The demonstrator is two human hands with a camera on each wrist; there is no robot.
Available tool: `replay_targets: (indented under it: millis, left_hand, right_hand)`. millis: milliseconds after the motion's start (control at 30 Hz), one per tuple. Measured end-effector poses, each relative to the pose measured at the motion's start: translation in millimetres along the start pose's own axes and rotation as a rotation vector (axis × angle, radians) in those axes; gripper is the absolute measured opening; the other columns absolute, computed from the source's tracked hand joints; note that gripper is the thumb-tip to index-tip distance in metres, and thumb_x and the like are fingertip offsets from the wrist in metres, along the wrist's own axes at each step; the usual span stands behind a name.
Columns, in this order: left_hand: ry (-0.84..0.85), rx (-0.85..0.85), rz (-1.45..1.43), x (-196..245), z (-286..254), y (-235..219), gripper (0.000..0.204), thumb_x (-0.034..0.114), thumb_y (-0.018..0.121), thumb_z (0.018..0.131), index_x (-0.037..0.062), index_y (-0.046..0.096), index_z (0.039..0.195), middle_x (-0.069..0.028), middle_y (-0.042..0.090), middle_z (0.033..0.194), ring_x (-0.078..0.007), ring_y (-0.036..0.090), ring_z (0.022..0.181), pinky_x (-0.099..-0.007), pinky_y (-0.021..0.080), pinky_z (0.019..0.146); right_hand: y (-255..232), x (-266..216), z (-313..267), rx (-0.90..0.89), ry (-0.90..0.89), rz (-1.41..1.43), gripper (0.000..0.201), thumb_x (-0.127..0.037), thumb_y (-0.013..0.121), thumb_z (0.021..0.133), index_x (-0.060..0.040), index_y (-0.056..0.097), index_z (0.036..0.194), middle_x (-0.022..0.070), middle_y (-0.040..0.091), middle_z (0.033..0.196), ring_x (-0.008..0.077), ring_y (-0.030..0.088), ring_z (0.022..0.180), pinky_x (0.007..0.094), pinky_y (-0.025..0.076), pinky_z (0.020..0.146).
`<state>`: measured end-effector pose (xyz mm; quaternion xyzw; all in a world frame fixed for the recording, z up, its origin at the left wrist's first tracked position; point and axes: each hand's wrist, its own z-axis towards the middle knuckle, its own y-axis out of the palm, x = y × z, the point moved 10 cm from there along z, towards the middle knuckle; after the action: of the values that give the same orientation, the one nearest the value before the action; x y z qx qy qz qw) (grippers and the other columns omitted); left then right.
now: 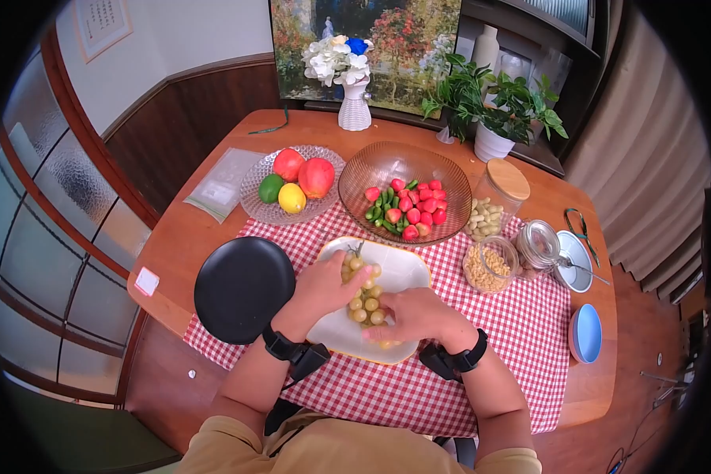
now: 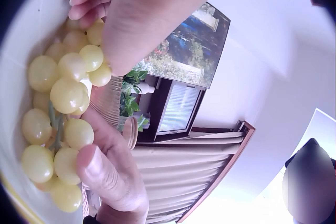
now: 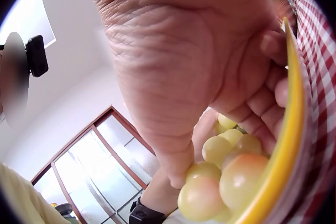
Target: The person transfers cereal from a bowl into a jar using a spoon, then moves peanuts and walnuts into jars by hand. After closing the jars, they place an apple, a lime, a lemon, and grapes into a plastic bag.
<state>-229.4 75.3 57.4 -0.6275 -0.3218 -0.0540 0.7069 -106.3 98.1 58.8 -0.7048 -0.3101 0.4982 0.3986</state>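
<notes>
One wooden table point(image 1: 205, 225), red checked cloth point(image 1: 521, 332), frosted windows point(image 1: 63, 197)

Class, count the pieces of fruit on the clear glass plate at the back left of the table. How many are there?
4, all on the glass plate: a red fruit at the back, a larger red one on the right, a green one on the left, a yellow one in front. Others may be hidden.

Both hands, left hand point(image 1: 321, 288) and right hand point(image 1: 415, 317), rest on a bunch of green grapes point(image 1: 365, 299) in a white plate point(image 1: 403, 270) on the checked cloth point(image 1: 521, 332); the fingers seem curled around the fruit. A black lid point(image 1: 243, 288) lies just beside.
</notes>
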Motion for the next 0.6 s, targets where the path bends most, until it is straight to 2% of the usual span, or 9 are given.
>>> replay_targets:
  millis: [67, 133, 167, 233, 333, 367, 433, 567, 600]
  left_hand:
    - [0.007, 0.014, 0.003, 1.1, -0.6, -1.1, 0.065, 0.053, 0.05, 0.086, -0.0058, 0.051, 0.113, -0.0251, 0.064, 0.091, -0.0404, 0.063, 0.086, -0.0468, 0.049, 0.075]
    - [-0.014, 0.047, -0.024, 1.5, -2.0, -5.5, 0.052, 0.046, 0.053, 0.086, -0.0006, 0.054, 0.108, -0.0242, 0.064, 0.088, -0.0414, 0.062, 0.085, -0.0466, 0.049, 0.074]
    - [-0.013, 0.047, -0.024, 2.3, -2.3, -6.1, 0.052, 0.046, 0.053, 0.086, -0.0006, 0.054, 0.108, -0.0242, 0.064, 0.088, -0.0414, 0.062, 0.085, -0.0466, 0.049, 0.074]
    - [-0.037, 0.041, -0.052, 0.6, -2.6, -6.6, 0.049, 0.043, 0.054, 0.085, 0.0011, 0.054, 0.11, -0.0233, 0.064, 0.084, -0.0417, 0.062, 0.083, -0.0462, 0.049, 0.073]
    - [-0.002, 0.034, -0.078, 2.5, -3.1, -5.2, 0.05, 0.044, 0.057, 0.083, 0.0014, 0.054, 0.109, -0.0239, 0.063, 0.09, -0.0406, 0.061, 0.087, -0.0452, 0.049, 0.075]
    - [-0.002, 0.034, -0.078, 1.4, -3.1, -3.5, 0.05, 0.044, 0.057, 0.083, 0.0014, 0.054, 0.109, -0.0239, 0.063, 0.09, -0.0406, 0.061, 0.087, -0.0452, 0.049, 0.075]
    - [0.1, 0.11, -0.019, 8.6, -4.2, -6.6, 0.058, 0.052, 0.057, 0.081, -0.0003, 0.053, 0.107, -0.0236, 0.061, 0.096, -0.04, 0.062, 0.086, -0.0468, 0.05, 0.073]
    - [0.084, 0.131, -0.048, 6.7, -4.6, -5.6, 0.061, 0.054, 0.059, 0.079, -0.0002, 0.054, 0.106, -0.0236, 0.058, 0.1, -0.0403, 0.061, 0.09, -0.0469, 0.049, 0.074]
    - [0.078, 0.143, -0.059, 6.4, -4.5, -6.8, 0.059, 0.053, 0.06, 0.079, 0.0006, 0.054, 0.105, -0.0232, 0.058, 0.099, -0.0403, 0.061, 0.09, -0.0467, 0.049, 0.075]
  right_hand:
    - [-1.3, -2.0, 1.0, -0.007, -0.004, 0.004, 0.069, -0.067, 0.045, 0.081, -0.0012, 0.066, 0.082, 0.0159, 0.064, 0.067, 0.0319, 0.064, 0.068, 0.0399, 0.049, 0.063]
    - [-4.0, 9.5, 1.1, -0.014, 0.17, 0.139, 0.065, -0.062, 0.044, 0.086, 0.0002, 0.064, 0.082, 0.0171, 0.063, 0.067, 0.0335, 0.064, 0.069, 0.0415, 0.049, 0.064]
    - [-0.3, 13.0, 3.4, -0.014, 0.17, 0.14, 0.065, -0.062, 0.044, 0.086, 0.0002, 0.064, 0.082, 0.0171, 0.063, 0.067, 0.0335, 0.064, 0.069, 0.0415, 0.049, 0.064]
    - [-14.2, 32.5, 6.2, 0.274, 0.236, 0.205, 0.058, -0.054, 0.043, 0.09, 0.0006, 0.063, 0.085, 0.0186, 0.063, 0.067, 0.0358, 0.063, 0.07, 0.0437, 0.049, 0.066]
    - [-15.1, 37.4, 6.3, 0.366, 0.231, 0.247, 0.053, -0.05, 0.044, 0.091, 0.001, 0.06, 0.093, 0.0197, 0.063, 0.069, 0.0377, 0.063, 0.071, 0.0451, 0.048, 0.068]
    - [-14.6, 36.3, 6.3, 0.365, 0.231, 0.246, 0.053, -0.05, 0.044, 0.091, 0.001, 0.06, 0.093, 0.0197, 0.063, 0.069, 0.0377, 0.063, 0.071, 0.0451, 0.048, 0.068]
    - [-3.0, 27.8, 10.8, 0.236, 0.188, 0.199, 0.051, -0.049, 0.045, 0.091, -0.0004, 0.057, 0.102, 0.0189, 0.064, 0.074, 0.0371, 0.063, 0.073, 0.0444, 0.049, 0.069]
    - [-3.3, 22.5, 10.1, 0.24, 0.119, 0.275, 0.047, -0.047, 0.048, 0.091, -0.0031, 0.056, 0.106, 0.0167, 0.065, 0.079, 0.0346, 0.064, 0.075, 0.0425, 0.049, 0.069]
    - [-5.1, 22.1, 9.3, 0.263, 0.095, 0.341, 0.042, -0.043, 0.05, 0.091, -0.0042, 0.057, 0.105, 0.0144, 0.066, 0.079, 0.0312, 0.064, 0.073, 0.0397, 0.049, 0.068]
